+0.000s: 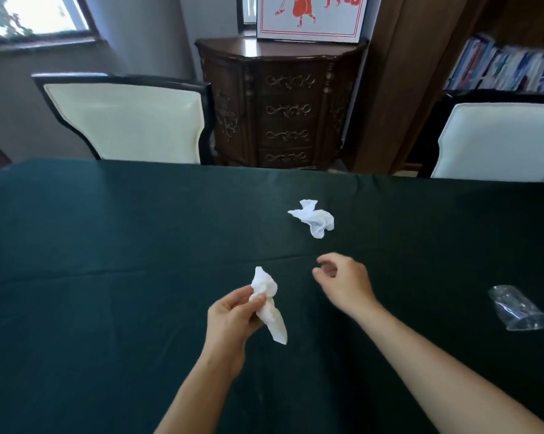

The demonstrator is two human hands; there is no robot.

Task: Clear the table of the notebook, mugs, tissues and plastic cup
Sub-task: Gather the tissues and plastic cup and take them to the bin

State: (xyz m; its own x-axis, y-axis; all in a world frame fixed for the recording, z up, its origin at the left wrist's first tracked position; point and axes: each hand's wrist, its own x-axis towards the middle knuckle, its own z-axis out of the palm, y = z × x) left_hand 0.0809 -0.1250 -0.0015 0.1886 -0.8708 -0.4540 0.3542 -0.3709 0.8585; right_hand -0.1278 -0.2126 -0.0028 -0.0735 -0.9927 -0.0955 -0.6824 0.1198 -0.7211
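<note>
My left hand (233, 321) grips a crumpled white tissue (269, 303) above the near middle of the table (107, 245), which wears a dark green cloth. My right hand (342, 281) hovers just right of it, fingers loosely curled and apart, holding nothing. A second crumpled white tissue (313, 217) lies on the cloth a short way beyond my right hand. A clear plastic cup (516, 310) lies on its side at the right of the table. No notebook or mug is in view.
Two cream-backed chairs with black frames, one at the left (123, 117) and one at the right (499, 139), stand at the far edge. Behind them is a dark carved wooden cabinet (283, 104) with a framed picture on top, and a bookshelf (509, 67) at the far right.
</note>
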